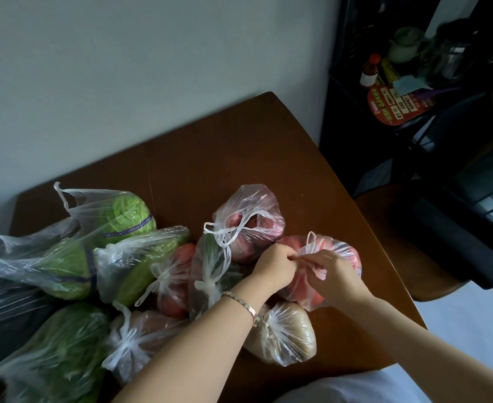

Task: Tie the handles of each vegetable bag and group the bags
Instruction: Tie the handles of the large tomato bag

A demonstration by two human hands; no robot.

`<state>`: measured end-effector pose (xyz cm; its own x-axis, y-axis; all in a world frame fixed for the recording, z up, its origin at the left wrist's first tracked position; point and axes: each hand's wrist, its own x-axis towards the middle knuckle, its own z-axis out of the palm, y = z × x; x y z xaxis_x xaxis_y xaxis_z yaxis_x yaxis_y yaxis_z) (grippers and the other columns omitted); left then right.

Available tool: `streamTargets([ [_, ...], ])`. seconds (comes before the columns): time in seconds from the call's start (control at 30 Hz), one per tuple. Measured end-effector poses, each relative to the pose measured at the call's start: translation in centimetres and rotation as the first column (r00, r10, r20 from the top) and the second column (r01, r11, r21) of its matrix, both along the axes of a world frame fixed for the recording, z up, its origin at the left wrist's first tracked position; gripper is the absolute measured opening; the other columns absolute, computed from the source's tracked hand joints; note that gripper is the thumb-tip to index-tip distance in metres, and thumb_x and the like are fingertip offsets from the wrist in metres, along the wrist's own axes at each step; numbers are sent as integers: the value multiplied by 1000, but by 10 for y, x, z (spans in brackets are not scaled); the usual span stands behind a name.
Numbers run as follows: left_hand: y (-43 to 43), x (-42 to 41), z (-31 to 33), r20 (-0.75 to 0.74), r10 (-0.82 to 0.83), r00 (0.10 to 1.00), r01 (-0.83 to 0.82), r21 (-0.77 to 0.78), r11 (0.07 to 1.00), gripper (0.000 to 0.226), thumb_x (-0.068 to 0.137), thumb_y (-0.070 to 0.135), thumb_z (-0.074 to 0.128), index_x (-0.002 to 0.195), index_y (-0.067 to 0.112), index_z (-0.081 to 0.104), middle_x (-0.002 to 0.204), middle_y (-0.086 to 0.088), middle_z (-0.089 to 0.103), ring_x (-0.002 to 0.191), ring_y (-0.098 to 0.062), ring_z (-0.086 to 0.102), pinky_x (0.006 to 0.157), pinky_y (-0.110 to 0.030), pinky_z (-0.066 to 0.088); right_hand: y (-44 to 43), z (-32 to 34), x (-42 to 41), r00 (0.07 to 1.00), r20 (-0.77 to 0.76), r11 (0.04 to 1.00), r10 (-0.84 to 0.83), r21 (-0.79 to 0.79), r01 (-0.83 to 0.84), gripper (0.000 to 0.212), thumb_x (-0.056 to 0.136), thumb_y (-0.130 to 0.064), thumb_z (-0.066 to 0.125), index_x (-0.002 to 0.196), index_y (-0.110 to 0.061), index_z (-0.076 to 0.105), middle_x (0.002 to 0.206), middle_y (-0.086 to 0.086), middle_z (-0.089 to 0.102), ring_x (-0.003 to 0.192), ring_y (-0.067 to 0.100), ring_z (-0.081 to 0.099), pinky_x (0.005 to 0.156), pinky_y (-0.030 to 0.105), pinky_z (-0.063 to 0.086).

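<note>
Red-produce bag [345, 253] on surface [210, 158]: my left hand [274, 266] and right hand [334, 273] each pinch its handles [308, 241]. Tied beige bag [286, 333] sits just beside it.

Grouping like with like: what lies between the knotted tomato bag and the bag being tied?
Head view: a knotted bag of dark green vegetables, plus the left hand gripping the bag being tied.

A brown wooden table [239, 158] is carrying clear bags: a cabbage bag [123, 216] lying far left, a tomato bag [348, 254] right, a potato bag [286, 333] near.
</note>
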<state>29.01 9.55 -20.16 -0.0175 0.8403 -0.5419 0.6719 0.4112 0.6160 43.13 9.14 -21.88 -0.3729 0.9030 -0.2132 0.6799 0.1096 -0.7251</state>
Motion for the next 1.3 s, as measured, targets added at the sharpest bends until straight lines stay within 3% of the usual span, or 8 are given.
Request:
streamTargets([
  [0.4,-14,3,0,9,103,995,-104,68,992,21,89,19,57,103,10,69,107,-8,69,99,-22,63,85,-27,49,-1,5,-8,994,79,997,-73,12,72,20,87,-13,59,103,-10,70,104,5,69,88,14,59,73,14,39],
  [0.53,-17,6,0,-20,134,991,-130,143,981,20,90,16,54,103,9,67,109,-8,68,100,-22,62,88,-29,49,1,6,-6,975,-101,979,-196,-78,189,9,79,-9,69,87,-12,66,81,-2,64,74,11,59,67,17,48],
  [0.67,-19,8,-1,4,145,989,-143,175,974,21,91,13,52,104,7,67,110,-8,67,100,-20,61,87,-26,48,-1,11,0,879,-329,901,-345,-380,211,25,75,10,65,70,-15,63,68,-2,64,62,13,61,56,17,51],
  [0.8,-20,7,-4,55,218,974,-221,73,972,21,90,16,55,106,9,67,107,-9,69,98,-21,64,86,-27,51,-5,8,1,984,-160,990,-75,-128,55,32,77,4,66,84,-27,74,78,-19,65,71,14,63,65,22,53],
  [0.9,-18,6,-6,67,269,961,-270,3,963,22,89,19,59,106,8,68,105,-10,71,93,-21,66,83,-29,54,-7,4,0,1000,14,998,14,63,-15,19,80,-4,66,92,-16,74,91,-3,68,87,15,61,79,24,48],
  [1.0,-19,6,-3,41,255,966,-255,2,967,22,90,20,57,105,9,68,104,-9,70,91,-21,66,80,-29,54,-4,-5,1,988,121,956,98,263,-127,10,70,-4,76,79,-9,74,80,7,72,78,27,67,70,34,55],
  [1.17,-17,6,2,-164,168,972,-156,85,984,22,91,12,49,101,8,69,109,-9,69,101,-25,63,85,-29,51,-11,-1,-1,883,410,898,227,263,-353,26,44,-31,90,62,-31,71,77,-8,66,76,14,64,63,27,57],
  [1.3,-11,5,2,-237,130,963,-119,57,991,25,92,8,47,97,9,71,108,-10,70,101,-26,64,86,-29,51,-14,0,4,891,379,933,251,151,-327,12,77,-26,71,88,-25,73,106,-2,62,109,21,52,95,35,48],
])
